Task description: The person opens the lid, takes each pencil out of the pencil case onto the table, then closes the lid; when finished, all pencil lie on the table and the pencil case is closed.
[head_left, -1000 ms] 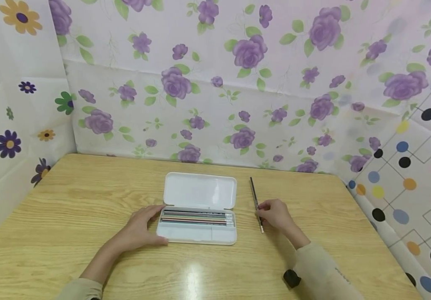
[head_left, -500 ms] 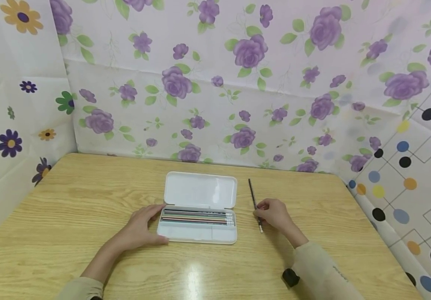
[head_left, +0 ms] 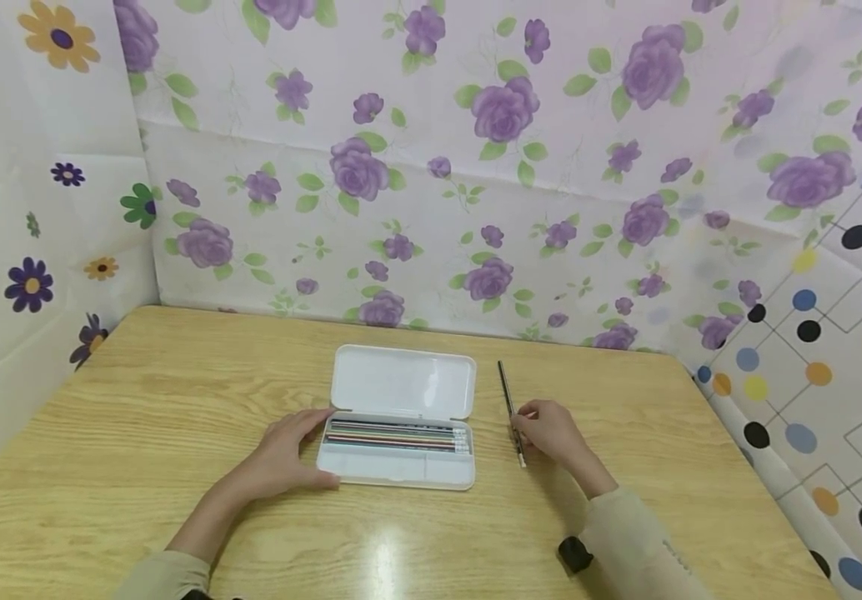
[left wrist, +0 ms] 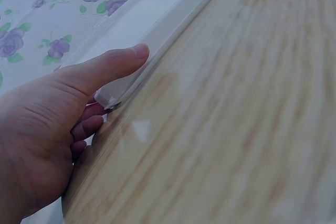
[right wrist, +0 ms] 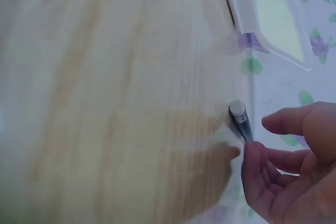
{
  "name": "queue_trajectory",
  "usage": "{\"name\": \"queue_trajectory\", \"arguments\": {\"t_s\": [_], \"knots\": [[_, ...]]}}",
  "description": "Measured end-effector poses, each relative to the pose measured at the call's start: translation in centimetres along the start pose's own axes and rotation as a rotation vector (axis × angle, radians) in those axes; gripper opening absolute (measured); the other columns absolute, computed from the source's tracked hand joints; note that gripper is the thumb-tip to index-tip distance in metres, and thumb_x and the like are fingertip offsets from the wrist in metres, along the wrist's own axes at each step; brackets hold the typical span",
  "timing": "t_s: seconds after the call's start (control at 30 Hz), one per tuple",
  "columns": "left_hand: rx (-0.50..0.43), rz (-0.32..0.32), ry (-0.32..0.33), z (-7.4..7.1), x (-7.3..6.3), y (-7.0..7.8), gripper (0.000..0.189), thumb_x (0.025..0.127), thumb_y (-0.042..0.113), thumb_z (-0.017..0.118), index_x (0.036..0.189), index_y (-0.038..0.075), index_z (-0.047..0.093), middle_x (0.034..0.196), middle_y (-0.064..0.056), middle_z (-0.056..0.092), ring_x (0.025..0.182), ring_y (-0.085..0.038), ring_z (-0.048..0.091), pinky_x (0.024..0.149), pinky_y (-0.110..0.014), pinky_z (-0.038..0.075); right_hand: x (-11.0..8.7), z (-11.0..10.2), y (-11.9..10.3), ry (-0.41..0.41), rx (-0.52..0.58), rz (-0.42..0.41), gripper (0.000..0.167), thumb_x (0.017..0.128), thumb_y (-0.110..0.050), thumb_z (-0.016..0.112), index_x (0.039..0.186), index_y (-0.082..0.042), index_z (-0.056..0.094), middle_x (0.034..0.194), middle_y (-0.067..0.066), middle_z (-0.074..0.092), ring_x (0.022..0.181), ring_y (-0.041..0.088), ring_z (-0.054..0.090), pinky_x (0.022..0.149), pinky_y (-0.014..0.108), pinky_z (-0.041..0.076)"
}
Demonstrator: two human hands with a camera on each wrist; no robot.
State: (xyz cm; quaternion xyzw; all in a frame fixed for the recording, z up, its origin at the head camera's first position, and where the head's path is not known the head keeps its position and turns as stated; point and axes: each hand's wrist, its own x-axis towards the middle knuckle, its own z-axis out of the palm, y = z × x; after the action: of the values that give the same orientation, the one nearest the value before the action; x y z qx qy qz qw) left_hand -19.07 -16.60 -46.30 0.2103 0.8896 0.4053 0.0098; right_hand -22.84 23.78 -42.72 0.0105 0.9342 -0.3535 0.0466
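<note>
Near the middle of the head view, a white pencil case [head_left: 373,467] lies on the wooden table [head_left: 311,550], its lid [head_left: 403,382] swung back toward the top of the frame. A row of pencils [head_left: 393,436] fills the rear compartment, white eraser ends to the right. The left hand [head_left: 277,454] grips the case's left end, thumb along the front edge and the other fingers curled in at the rear corner. Right of centre, apart from the case, the right hand [head_left: 553,429] has its fingers curled in on a dark pencil [head_left: 507,392], holding it nearer its eraser end, which points toward the bottom of the frame; the right wrist view shows the thumb tip away from the barrel. A small black object [head_left: 574,554] sits at lower right, beside the right sleeve [head_left: 637,542].
</note>
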Motion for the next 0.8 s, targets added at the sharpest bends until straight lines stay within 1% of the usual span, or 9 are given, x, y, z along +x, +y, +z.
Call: {"name": "queue_trajectory", "arguments": {"t_s": [0.07, 0.17, 0.2, 0.3, 0.37, 0.53, 0.63, 0.8], "knots": [[-0.005, -0.003, -0.006, 0.0, 0.0, 0.0, 0.1, 0.065, 0.047, 0.086, 0.143, 0.002, 0.043, 0.136, -0.018, 0.049, 0.117, -0.037, 0.045, 0.101, -0.061, 0.022, 0.0, 0.0, -0.3, 0.027, -0.039, -0.035, 0.031, 0.093, -0.015, 0.06, 0.113, 0.009, 0.063, 0.094, 0.015, 0.067, 0.073, 0.02, 0.063, 0.063, 0.033, 0.054], [-0.008, -0.008, -0.011, 0.0, -0.1, 0.0, 0.1, 0.065, 0.047, 0.086, 0.143, 0.003, 0.042, 0.137, -0.018, 0.048, 0.117, -0.036, 0.045, 0.101, -0.061, 0.022, 0.0, 0.2, -1.1, 0.07, -0.078, -0.135, 0.03, 0.092, -0.012, 0.061, 0.114, 0.008, 0.064, 0.095, 0.014, 0.067, 0.081, 0.022, 0.063, 0.069, 0.036, 0.053], [-0.008, -0.009, -0.011, 0.0, -0.1, 0.0, 0.1, 0.065, 0.047, 0.086, 0.143, 0.003, 0.042, 0.136, -0.017, 0.049, 0.116, -0.035, 0.046, 0.101, -0.061, 0.023, -0.1, 0.3, -1.6, 0.075, -0.077, -0.174, 0.028, 0.091, -0.011, 0.062, 0.114, 0.007, 0.064, 0.095, 0.012, 0.068, 0.083, 0.023, 0.062, 0.07, 0.036, 0.053], [-0.005, -0.01, -0.005, 0.0, -0.1, 0.0, 0.1, 0.064, 0.047, 0.086, 0.143, 0.004, 0.043, 0.136, -0.016, 0.049, 0.115, -0.034, 0.046, 0.1, -0.059, 0.024, -0.2, 0.8, -3.0, 0.056, -0.073, -0.281, 0.025, 0.091, -0.008, 0.064, 0.113, 0.003, 0.067, 0.094, 0.007, 0.068, 0.087, 0.022, 0.063, 0.073, 0.037, 0.052], [-0.008, -0.011, -0.002, 0.0, 0.0, 0.0, 0.1, 0.064, 0.047, 0.086, 0.143, 0.004, 0.043, 0.135, -0.016, 0.05, 0.114, -0.033, 0.046, 0.1, -0.058, 0.024, -0.4, 1.3, -4.0, 0.029, -0.078, -0.341, 0.023, 0.09, -0.006, 0.065, 0.112, 0.0, 0.069, 0.092, 0.004, 0.068, 0.086, 0.02, 0.063, 0.073, 0.037, 0.052], [-0.01, -0.013, -0.001, -0.1, 0.0, 0.1, 0.1, 0.064, 0.046, 0.087, 0.143, 0.004, 0.043, 0.137, -0.017, 0.048, 0.115, -0.034, 0.046, 0.1, -0.058, 0.023, -0.7, 2.5, -6.0, -0.062, -0.088, -0.433, 0.018, 0.089, -0.003, 0.067, 0.106, -0.002, 0.071, 0.089, 0.002, 0.068, 0.082, 0.016, 0.062, 0.072, 0.031, 0.052], [-0.008, -0.012, -0.001, -0.1, 0.0, 0.0, 0.099, 0.064, 0.047, 0.086, 0.143, 0.004, 0.043, 0.137, -0.017, 0.048, 0.117, -0.035, 0.045, 0.1, -0.059, 0.023, -0.7, 3.2, -6.9, -0.127, -0.081, -0.469, 0.016, 0.09, -0.003, 0.066, 0.105, -0.001, 0.072, 0.092, 0.003, 0.069, 0.084, 0.016, 0.063, 0.072, 0.028, 0.052], [-0.016, -0.01, -0.006, 0.0, 0.1, 0.0, 0.1, 0.065, 0.046, 0.086, 0.143, 0.003, 0.043, 0.138, -0.019, 0.048, 0.12, -0.038, 0.044, 0.101, -0.061, 0.021, -0.8, 4.3, -8.1, -0.228, -0.081, -0.522, 0.02, 0.091, -0.004, 0.065, 0.11, 0.001, 0.071, 0.1, 0.009, 0.071, 0.091, 0.018, 0.066, 0.076, 0.028, 0.053]]}}
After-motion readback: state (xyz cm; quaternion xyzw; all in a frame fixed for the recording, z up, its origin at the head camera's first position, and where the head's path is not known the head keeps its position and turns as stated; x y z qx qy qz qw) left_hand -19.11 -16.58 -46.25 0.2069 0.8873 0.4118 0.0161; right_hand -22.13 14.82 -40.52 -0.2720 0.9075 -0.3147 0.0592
